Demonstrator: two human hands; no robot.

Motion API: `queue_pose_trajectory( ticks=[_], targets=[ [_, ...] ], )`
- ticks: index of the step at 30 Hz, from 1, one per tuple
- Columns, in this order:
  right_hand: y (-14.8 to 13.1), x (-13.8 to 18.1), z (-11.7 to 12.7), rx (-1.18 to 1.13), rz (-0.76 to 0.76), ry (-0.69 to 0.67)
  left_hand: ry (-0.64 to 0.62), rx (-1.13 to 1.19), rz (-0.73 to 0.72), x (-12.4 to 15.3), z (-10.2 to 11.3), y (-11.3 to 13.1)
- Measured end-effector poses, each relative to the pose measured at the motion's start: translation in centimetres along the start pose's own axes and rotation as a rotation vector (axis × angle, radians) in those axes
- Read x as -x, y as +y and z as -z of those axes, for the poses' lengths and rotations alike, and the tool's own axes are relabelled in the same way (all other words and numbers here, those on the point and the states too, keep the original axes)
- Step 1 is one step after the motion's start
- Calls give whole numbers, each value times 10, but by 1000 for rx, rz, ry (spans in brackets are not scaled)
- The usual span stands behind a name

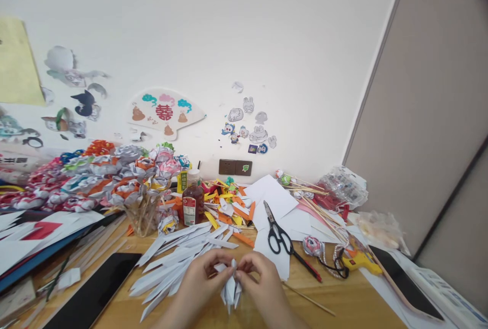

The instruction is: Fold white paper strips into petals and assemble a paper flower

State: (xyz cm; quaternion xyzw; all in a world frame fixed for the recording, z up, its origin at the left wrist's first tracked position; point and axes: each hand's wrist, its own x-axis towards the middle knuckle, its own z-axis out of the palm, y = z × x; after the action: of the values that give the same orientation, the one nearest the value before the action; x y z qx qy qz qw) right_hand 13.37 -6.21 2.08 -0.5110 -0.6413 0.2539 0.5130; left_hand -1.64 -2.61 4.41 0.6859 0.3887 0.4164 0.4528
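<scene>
Between my two hands is a small piece of folded white paper (230, 291) with pointed strips hanging downward. My left hand (204, 280) pinches it from the left, thumb and forefinger closed on its upper part. From the other side my right hand (261, 280) grips the same paper, its thumb near the top. The fingertips partly cover the folds. Just left of my hands lies a spread of long folded white paper strips (168, 263). Black-handled scissors (278, 232) rest on white sheets (269, 194) beyond my right hand.
A dark phone (95, 291) lies at left, another phone (406, 280) at right. A yellow glue gun (360, 260), a paper rose (313, 245) and a thin stick (308, 298) are on the right. Behind stand a bottle (193, 202) and many paper flowers (125, 189) against the wall.
</scene>
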Motion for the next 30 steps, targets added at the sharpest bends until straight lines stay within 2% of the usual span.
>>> queue_pose_trajectory(
  ticks=[6, 9, 20, 26, 30],
  targets=[
    [1, 2, 1, 22, 136, 59, 36, 86, -51, 4, -1, -2],
    [2, 3, 1, -18, 143, 57, 34, 54, -65, 5, -1, -1],
    [-2, -1, 2, -119, -30, 28, 31, -17, 17, 2, -4, -6],
    [15, -6, -2, -244, -224, -89, -49, 11, 102, -4, -8, -20],
    [27, -7, -2, -296, -265, -143, -119, -7, 99, -6, -7, -31]
  ],
)
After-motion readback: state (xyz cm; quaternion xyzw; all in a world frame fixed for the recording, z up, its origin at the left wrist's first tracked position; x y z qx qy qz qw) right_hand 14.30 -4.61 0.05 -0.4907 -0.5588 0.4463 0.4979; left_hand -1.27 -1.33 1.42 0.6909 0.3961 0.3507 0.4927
